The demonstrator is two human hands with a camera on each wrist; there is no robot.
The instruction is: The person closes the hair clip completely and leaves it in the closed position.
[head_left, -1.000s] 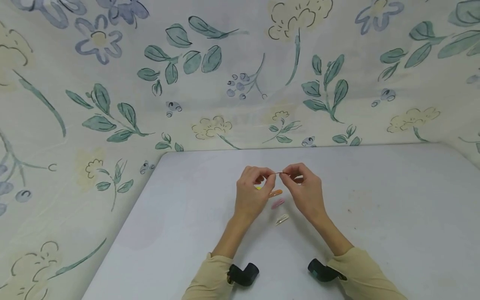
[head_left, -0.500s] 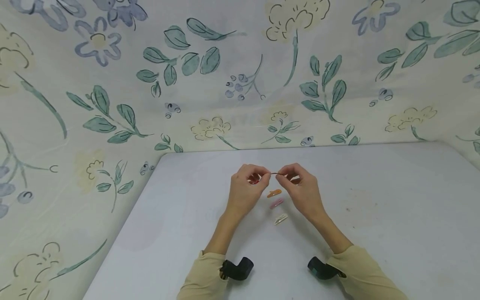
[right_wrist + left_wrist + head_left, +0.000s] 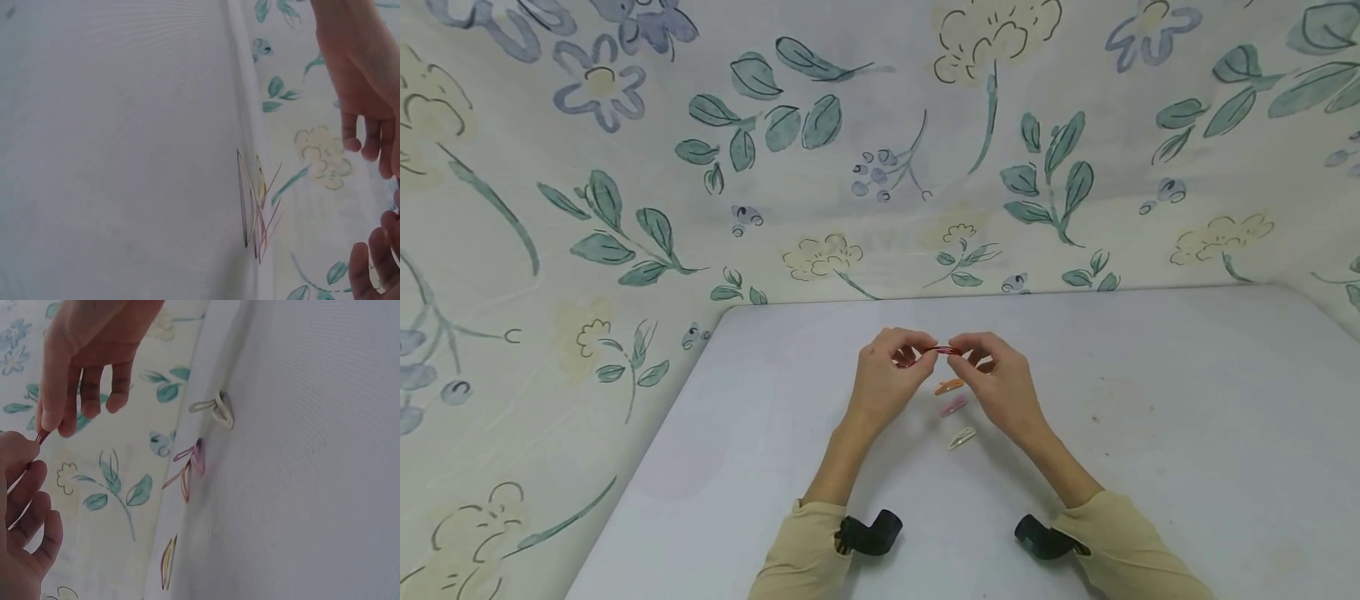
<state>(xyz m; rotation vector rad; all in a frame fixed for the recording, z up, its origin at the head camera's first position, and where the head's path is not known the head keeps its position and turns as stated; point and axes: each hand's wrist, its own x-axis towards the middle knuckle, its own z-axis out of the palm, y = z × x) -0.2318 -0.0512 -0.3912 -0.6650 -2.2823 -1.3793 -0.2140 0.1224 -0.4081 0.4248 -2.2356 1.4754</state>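
A slim red snap hair clip (image 3: 945,351) is held up above the table, stretched between both hands. My left hand (image 3: 883,379) pinches its left end between thumb and forefinger, the other fingers bent. At the other end, the thumb and forefinger of my right hand (image 3: 1000,383) pinch it too. Fingertips hide most of the clip in the left wrist view. Below the hands lie an orange hair clip (image 3: 950,387), a pink hair clip (image 3: 954,407) and a white hair clip (image 3: 962,438), their arms apart. A yellow hair clip (image 3: 167,565) shows in the left wrist view; the left hand covers it in the head view.
The white tabletop (image 3: 1210,433) spreads around the clips, with a few small specks to the right. Behind and to the left stands floral-print cloth (image 3: 880,167). Black camera mounts (image 3: 872,533) sit at both sleeve cuffs.
Both hands have shifted slightly left, the left one more at first. The red clip has turned from a thin dark edge to a wider red face. The yellow clip is now hidden from the head view.
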